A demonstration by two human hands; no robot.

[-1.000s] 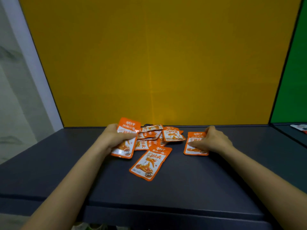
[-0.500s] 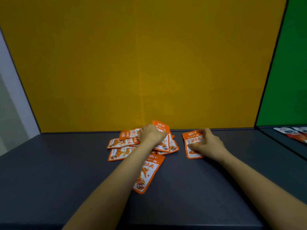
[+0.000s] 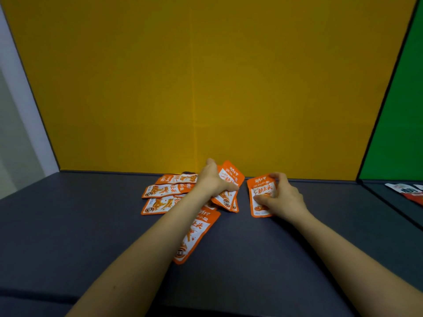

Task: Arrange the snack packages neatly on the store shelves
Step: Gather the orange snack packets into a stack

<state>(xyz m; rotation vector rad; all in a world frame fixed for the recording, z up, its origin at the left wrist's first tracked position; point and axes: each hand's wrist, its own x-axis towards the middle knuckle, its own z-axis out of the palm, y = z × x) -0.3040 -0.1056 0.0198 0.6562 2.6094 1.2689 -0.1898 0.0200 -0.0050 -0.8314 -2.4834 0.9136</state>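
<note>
Packets (image 3: pixel 163 191) of orange snacks lie heaped at the back of a dark grey shelf (image 3: pixel 68 236). The left hand (image 3: pixel 214 181), fingers clenched round a raised packet (image 3: pixel 232 178), has carried it in the past second from the heap's left side across to its right, close beside the lone packet (image 3: pixel 259 195) that the right hand (image 3: pixel 281 197) still pinches flat on the shelf. The move suggests a tidy stack is starting there, with most of the heap left to sort. A yellow panel (image 3: pixel 206 88) backs the shelf; a green panel (image 3: pixel 400 110) and more wrappers (image 3: pixel 409 191) lie to the right
</note>
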